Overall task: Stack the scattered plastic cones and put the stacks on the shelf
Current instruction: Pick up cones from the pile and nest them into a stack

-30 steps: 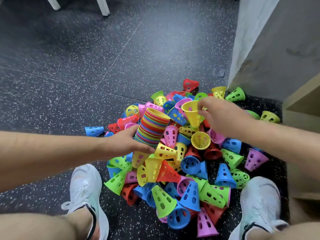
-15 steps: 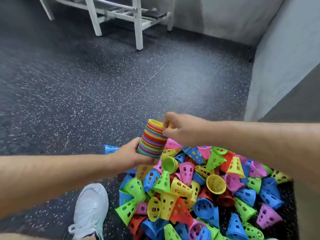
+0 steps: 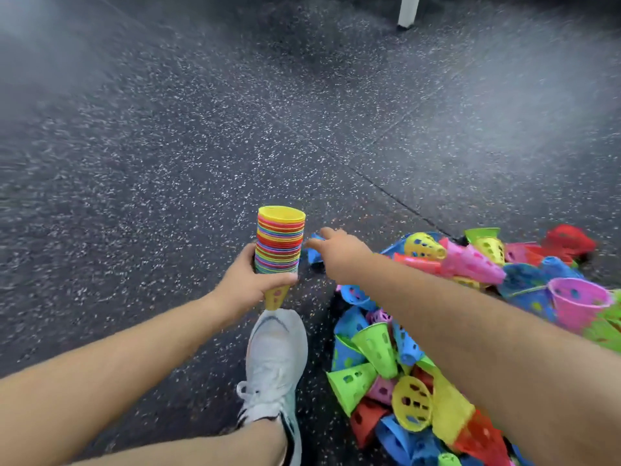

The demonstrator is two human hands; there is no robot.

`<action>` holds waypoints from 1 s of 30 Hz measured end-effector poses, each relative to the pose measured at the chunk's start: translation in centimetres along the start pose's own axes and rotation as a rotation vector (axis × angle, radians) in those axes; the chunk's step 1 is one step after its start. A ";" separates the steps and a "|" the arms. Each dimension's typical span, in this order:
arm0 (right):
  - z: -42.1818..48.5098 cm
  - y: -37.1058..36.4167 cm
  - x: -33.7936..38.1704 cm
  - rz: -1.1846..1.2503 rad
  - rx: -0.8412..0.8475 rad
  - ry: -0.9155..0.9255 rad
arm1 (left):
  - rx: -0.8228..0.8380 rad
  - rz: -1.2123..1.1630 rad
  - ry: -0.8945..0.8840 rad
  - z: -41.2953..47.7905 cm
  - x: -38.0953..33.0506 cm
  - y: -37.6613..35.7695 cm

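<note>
My left hand [image 3: 250, 284] grips a tall stack of nested cones [image 3: 279, 243], rims up, yellow on top, its yellow tip poking out below my fingers. My right hand [image 3: 336, 252] reaches over a lone blue cone [image 3: 314, 253] lying on the floor just right of the stack; its fingers are stretched toward that cone, and contact is blurred. A heap of loose cones [image 3: 437, 364] in green, yellow, blue, pink and red spreads under and right of my right forearm. The shelf is out of view.
The dark speckled floor [image 3: 168, 163] stretches open to the left and ahead. My white shoe [image 3: 275, 361] stands just below the stack. A white furniture leg [image 3: 407, 11] is at the far top.
The view swung left, pushing the heap to the right edge. My right hand left the top of the stack and went down to the lone blue cone. The stack now stands upright.
</note>
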State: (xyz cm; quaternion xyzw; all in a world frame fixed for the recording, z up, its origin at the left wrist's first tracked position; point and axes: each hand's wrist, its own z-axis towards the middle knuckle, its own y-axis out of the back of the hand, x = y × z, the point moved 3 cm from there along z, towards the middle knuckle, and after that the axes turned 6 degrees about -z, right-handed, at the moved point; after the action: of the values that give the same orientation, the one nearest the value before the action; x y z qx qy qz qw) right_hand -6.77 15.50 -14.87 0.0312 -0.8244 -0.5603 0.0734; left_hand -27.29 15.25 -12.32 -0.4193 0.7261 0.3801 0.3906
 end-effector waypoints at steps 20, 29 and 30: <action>-18.7 5.3 -0.1 0.943 -0.979 -0.591 | 0.273 0.121 -0.139 -5.0 1.9 -4.2; -24.6 -0.2 4.3 0.831 -0.605 -0.262 | 0.459 0.152 -0.167 -10.5 3.8 -7.4; -25.2 -0.6 4.6 0.855 -0.547 -0.255 | 0.476 0.160 -0.144 -10.9 4.3 -7.3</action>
State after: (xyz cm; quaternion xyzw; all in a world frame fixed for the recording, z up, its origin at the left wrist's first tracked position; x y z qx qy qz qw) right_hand -7.44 -8.46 -5.92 -0.3969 -0.5894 -0.6746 0.2000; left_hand -24.84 1.67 -13.33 -0.2287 0.7961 0.2573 0.4977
